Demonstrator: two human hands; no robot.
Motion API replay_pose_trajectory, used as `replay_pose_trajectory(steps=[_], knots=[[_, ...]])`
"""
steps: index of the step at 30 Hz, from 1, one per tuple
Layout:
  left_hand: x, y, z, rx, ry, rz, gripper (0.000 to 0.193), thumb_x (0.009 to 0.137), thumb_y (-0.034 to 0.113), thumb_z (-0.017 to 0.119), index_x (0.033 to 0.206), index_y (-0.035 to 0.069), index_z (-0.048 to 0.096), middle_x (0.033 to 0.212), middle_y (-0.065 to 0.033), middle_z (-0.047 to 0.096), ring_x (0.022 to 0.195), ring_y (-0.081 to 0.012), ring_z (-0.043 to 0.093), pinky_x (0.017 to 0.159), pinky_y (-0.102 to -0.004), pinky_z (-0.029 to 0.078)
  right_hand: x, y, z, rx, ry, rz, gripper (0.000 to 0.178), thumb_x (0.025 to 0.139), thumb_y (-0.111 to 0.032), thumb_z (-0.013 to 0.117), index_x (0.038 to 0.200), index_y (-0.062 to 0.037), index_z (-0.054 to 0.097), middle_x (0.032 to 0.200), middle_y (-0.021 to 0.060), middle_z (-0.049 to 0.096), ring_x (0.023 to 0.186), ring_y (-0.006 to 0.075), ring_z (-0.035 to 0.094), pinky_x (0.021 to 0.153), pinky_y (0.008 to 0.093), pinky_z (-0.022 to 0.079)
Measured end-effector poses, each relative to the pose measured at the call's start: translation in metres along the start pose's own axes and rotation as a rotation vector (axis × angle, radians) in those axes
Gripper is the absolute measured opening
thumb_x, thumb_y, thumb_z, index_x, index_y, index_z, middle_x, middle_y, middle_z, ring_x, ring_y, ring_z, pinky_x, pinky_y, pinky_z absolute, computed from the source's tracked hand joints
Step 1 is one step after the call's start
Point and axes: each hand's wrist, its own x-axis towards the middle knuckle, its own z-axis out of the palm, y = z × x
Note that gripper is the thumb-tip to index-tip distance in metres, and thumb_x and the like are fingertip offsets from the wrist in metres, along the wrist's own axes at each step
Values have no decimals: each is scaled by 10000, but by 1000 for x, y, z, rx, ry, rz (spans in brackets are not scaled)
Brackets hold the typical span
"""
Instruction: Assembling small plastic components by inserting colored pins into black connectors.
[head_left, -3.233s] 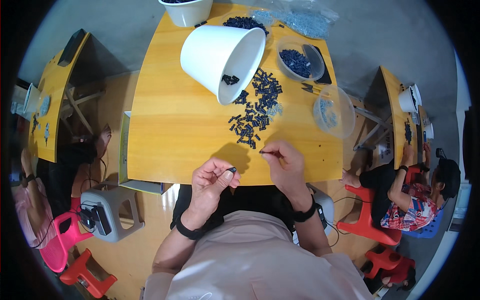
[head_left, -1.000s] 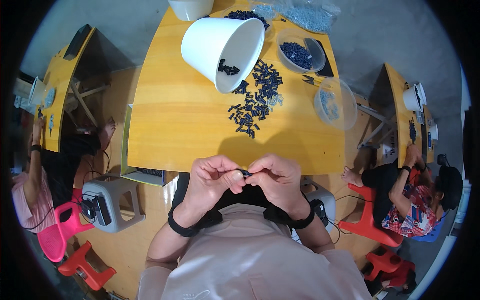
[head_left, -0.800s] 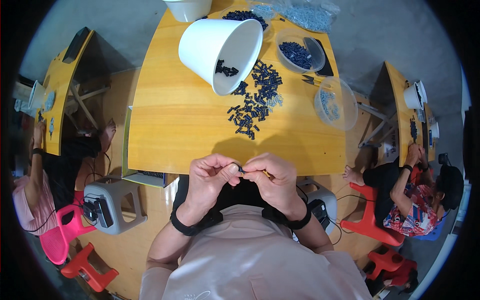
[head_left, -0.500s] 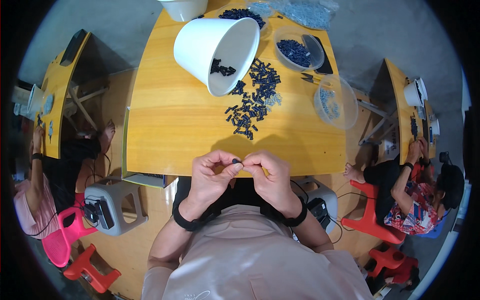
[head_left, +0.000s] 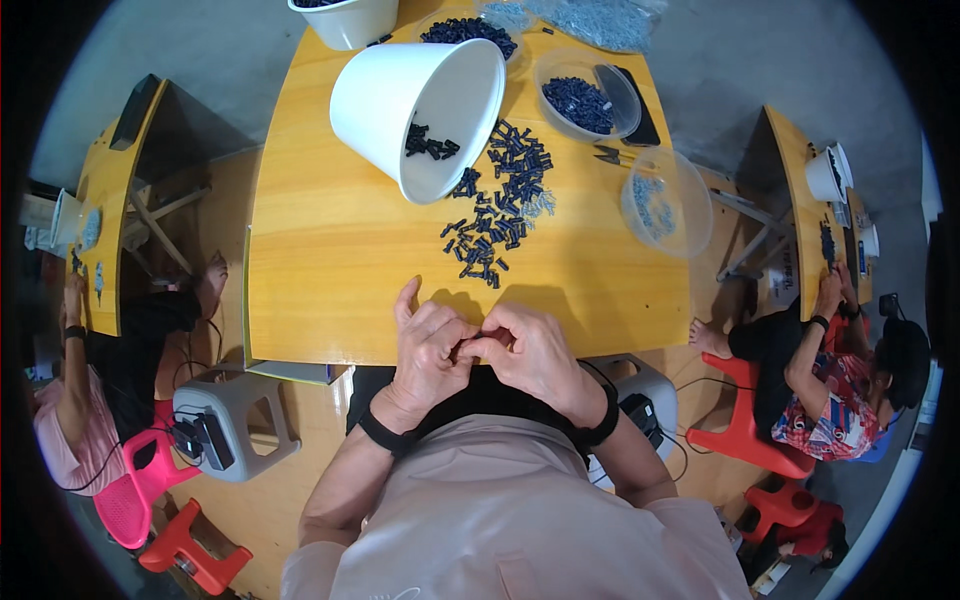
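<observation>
My left hand and my right hand meet above the table's near edge, fingertips pressed together. Between them is a small dark plastic part, nearly all hidden by the fingers now; half a second ago it showed in the left pinch. One left finger sticks out away from the others. My right thumb and fingers are closed at the same spot; whether they hold a separate piece is hidden. Beyond the hands lies a loose pile of small dark plastic parts, with small clear pieces at its right side.
A white bucket lies tipped over, dark parts inside. To the right are a tub of dark parts, small snips and a clear tub with pale pieces. People work at tables on both sides; a grey stool stands left.
My fingers have closed in around the small dark part, which was plainly visible before. One left finger has stretched outward. The table view has shifted slightly left and down.
</observation>
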Motion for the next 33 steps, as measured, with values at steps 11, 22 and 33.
replay_pose_trajectory(steps=[11, 22, 33], knots=[[-2, -7, -1, 10, -53, 27, 104, 594, 21, 666, 642, 85, 599, 627, -32, 491, 670, -210, 514, 1074, -513, 206, 36, -7, -19, -181, -338, 63, 333, 663, -298, 745, 657, -2, 592, 567, 150, 563, 495, 273, 554, 485, 352, 420], [0, -10, 0, -53, -64, 12, 143, 670, 31, 674, 613, 87, 555, 596, -31, 479, 636, -202, 508, 1082, -528, 194, 54, -6, -22, -273, -559, 38, 356, 654, -293, 760, 592, 0, 566, 531, 172, 523, 469, 307, 525, 461, 383, 367], [5, -11, 3, -67, -82, 17, 182, 611, -59, 628, 606, 84, 516, 588, -29, 464, 629, -200, 502, 1099, -532, 175, 58, -6, -23, -221, -565, -30, 305, 680, -228, 716, 567, -4, 541, 533, 201, 509, 488, 374, 514, 470, 429, 371]])
